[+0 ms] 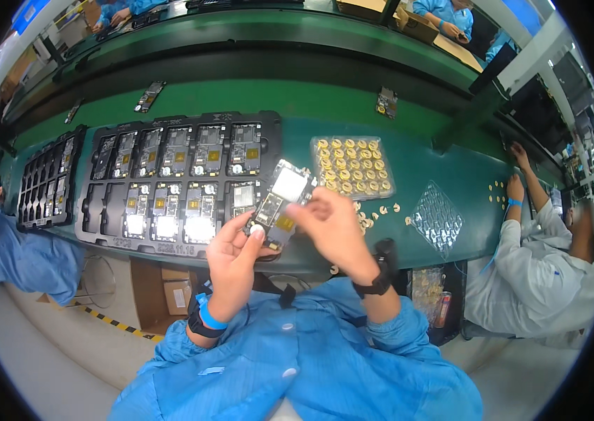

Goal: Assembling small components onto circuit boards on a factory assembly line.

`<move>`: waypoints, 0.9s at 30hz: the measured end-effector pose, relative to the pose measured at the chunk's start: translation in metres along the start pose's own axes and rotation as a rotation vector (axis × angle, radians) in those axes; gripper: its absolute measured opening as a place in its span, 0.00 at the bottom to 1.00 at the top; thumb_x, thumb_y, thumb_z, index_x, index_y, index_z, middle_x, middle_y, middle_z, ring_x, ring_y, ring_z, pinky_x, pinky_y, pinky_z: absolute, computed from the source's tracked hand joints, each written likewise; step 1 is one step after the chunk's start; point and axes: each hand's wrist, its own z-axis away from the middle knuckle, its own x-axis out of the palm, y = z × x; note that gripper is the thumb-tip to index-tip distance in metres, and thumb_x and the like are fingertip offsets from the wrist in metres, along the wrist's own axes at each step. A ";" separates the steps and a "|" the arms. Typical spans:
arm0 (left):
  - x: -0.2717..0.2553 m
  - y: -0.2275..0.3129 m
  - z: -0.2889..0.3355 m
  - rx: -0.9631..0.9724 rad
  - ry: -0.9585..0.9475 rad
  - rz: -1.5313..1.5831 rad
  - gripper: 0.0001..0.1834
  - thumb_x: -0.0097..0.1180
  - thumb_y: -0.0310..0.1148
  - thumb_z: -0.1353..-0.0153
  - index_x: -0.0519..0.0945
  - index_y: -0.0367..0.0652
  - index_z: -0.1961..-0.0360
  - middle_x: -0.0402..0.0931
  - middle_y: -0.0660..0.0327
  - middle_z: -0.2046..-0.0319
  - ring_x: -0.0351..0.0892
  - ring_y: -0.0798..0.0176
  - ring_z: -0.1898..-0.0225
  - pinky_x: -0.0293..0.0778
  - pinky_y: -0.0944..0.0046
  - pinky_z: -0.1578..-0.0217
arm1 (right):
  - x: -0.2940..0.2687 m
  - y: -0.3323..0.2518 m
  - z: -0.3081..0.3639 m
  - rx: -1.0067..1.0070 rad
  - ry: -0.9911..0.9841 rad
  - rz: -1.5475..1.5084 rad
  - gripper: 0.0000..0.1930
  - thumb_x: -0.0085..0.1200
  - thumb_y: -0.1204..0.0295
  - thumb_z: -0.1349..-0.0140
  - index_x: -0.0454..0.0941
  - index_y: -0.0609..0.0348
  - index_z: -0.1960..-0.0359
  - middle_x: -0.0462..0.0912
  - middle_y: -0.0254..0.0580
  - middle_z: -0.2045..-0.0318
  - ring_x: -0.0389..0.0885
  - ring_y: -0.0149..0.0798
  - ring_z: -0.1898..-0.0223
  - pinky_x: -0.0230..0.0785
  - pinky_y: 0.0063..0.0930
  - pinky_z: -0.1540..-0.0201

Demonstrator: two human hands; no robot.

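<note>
A phone-type circuit board (269, 206) with a bright white square and a yellow patch is held tilted above the bench's near edge. My left hand (232, 261) grips its lower end, thumb on top and fingers beneath. Over the board's right side is my right hand (339, 228), slightly blurred, its fingers curled and its thumb close to the board's face; anything pinched there is hidden. To the left lies a black compartment tray (274, 126) of similar boards, with a few slots bare at its lower left. Behind my right hand, a clear tray (389, 189) carries rows of round gold-coloured pieces (350, 168).
Small pale scraps (365, 223) lie beside a crumpled clear plastic sheet (438, 219) on the green bench (297, 105). Another black tray (27, 189) stands at left. Single boards (149, 97) sit farther back. Co-workers (532, 274) occupy both sides; a dark post (455, 119) rises at right.
</note>
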 end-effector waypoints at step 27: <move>-0.015 0.001 0.018 0.108 -0.156 -0.313 0.09 0.59 0.20 0.30 0.88 0.33 0.53 0.87 0.61 0.60 0.81 0.71 0.60 0.76 0.70 0.58 | -0.113 0.027 -0.054 -0.544 -0.013 0.960 0.08 0.56 0.73 0.28 0.82 0.68 0.58 0.83 0.50 0.63 0.84 0.50 0.60 0.77 0.39 0.53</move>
